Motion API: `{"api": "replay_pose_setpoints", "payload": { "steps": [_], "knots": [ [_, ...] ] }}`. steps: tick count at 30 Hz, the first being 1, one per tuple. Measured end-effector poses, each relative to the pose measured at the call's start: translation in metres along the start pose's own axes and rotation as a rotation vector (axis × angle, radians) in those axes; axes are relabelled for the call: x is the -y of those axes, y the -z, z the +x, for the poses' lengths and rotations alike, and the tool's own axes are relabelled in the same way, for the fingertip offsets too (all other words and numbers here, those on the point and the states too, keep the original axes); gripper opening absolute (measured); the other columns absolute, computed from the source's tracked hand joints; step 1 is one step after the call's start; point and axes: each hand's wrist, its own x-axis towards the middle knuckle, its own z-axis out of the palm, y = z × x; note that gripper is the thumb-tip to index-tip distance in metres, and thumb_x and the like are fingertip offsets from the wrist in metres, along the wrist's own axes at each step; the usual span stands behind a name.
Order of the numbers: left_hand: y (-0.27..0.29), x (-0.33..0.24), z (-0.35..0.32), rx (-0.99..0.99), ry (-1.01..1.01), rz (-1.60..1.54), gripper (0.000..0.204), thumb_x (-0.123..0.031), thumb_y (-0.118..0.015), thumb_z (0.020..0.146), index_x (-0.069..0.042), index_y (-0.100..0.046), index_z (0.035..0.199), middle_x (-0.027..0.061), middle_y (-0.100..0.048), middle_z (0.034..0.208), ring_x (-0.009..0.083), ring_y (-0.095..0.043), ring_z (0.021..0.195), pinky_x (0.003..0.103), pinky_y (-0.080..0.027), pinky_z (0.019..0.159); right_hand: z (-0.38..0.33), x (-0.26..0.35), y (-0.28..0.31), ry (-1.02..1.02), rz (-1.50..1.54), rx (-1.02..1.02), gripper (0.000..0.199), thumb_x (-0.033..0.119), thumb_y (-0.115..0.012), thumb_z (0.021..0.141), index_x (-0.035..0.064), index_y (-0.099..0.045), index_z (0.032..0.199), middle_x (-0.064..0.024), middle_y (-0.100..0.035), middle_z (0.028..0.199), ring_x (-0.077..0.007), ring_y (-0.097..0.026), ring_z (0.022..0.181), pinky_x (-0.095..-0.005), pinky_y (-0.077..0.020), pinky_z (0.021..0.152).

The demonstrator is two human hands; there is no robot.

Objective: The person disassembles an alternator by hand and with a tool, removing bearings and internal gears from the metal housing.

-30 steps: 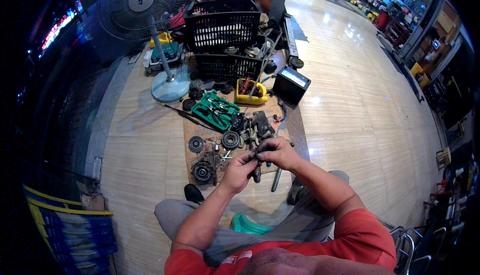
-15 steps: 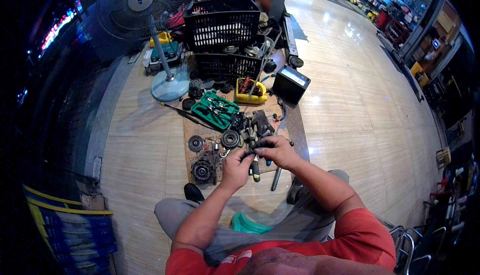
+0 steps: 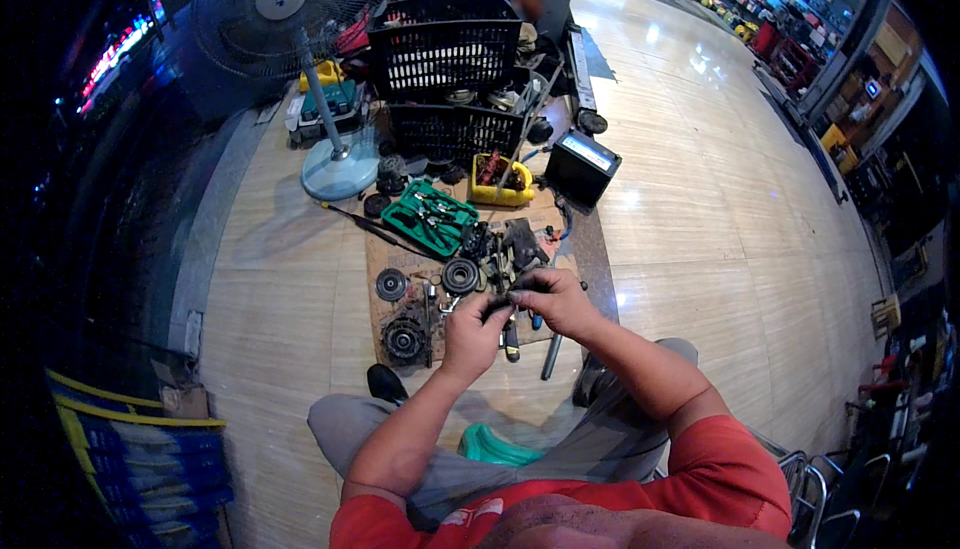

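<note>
My left hand (image 3: 474,329) and my right hand (image 3: 551,301) meet above the near part of a cardboard sheet, fingertips blackened. Both are closed in a pinch; whatever sits between the fingers is too small and dark to name. Below them lies a tool with a black and yellow handle (image 3: 512,340), and beside it a grey metal bar (image 3: 552,357). Left of my hands are a dark round ring-shaped part (image 3: 460,276), a black disc (image 3: 391,285) and a greasy toothed round part (image 3: 404,338). Just beyond my fingers lies a jumble of dark metal parts (image 3: 522,241).
A green tool tray (image 3: 430,219) holds several pliers-like tools. Behind it stand a yellow container (image 3: 486,194), a black battery (image 3: 583,169) and stacked black crates (image 3: 445,59). A pedestal fan (image 3: 340,171) is at the far left. Tiled floor (image 3: 700,249) stretches to the right.
My hands stay almost in place, fingertips together, with only a slight shift of the fingers. Nothing else has visibly moved.
</note>
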Motion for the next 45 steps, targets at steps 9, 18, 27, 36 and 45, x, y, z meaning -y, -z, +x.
{"api": "replay_pose_setpoints", "payload": {
  "steps": [9,18,27,36,45],
  "knots": [
    [0.000,0.025,-0.001,0.298,0.214,-0.731,0.016,-0.008,-0.057,0.093,-0.001,-0.066,0.103,0.0027,-0.067,0.090,0.0103,-0.061,0.075,0.027,-0.049,0.066,-0.002,0.007,0.005,-0.144,0.153,0.146,0.017,0.013,-0.069,0.084,-0.0016,-0.068,0.092,-0.0019,-0.066,0.077,-0.0082,-0.057,0.070,-0.0250,-0.0474,0.064],
    [0.031,-0.029,0.011,0.147,0.057,0.426,0.040,-0.026,-0.066,0.085,0.002,-0.061,0.113,0.0229,-0.066,0.098,0.0351,-0.066,0.088,0.041,-0.051,0.079,0.015,-0.007,0.011,-0.094,-0.245,-0.070,0.023,0.021,-0.072,0.081,-0.0011,-0.068,0.086,-0.0065,-0.063,0.067,-0.0120,-0.058,0.061,-0.0296,-0.0467,0.058],
    [0.070,-0.168,-0.011,-0.013,-0.339,0.944,0.016,-0.010,-0.063,0.080,-0.003,-0.058,0.094,0.0165,-0.061,0.082,0.0359,-0.061,0.077,0.046,-0.047,0.067,0.004,-0.022,0.014,0.015,-0.490,-0.025,0.015,0.014,-0.071,0.084,0.0007,-0.068,0.091,-0.0082,-0.064,0.072,-0.0105,-0.056,0.067,-0.0292,-0.0469,0.063],
    [0.078,-0.160,-0.027,-0.056,-0.143,1.055,0.030,-0.008,-0.066,0.077,-0.004,-0.060,0.107,0.0172,-0.063,0.088,0.0360,-0.062,0.081,0.044,-0.048,0.070,0.020,-0.055,-0.023,-0.092,-0.536,0.064,0.024,0.022,-0.074,0.080,0.0008,-0.069,0.090,-0.0178,-0.065,0.077,-0.0268,-0.063,0.066,-0.0360,-0.0490,0.062],
    [0.079,-0.167,-0.033,-0.095,-0.205,1.119,0.041,-0.008,-0.066,0.077,-0.005,-0.059,0.117,0.0177,-0.065,0.094,0.0363,-0.062,0.084,0.043,-0.048,0.074,0.032,-0.047,-0.017,-0.078,-0.575,0.011,0.023,0.025,-0.072,0.080,0.0022,-0.069,0.085,-0.0186,-0.064,0.073,-0.0302,-0.063,0.066,-0.0387,-0.0495,0.064]
  ]
}}
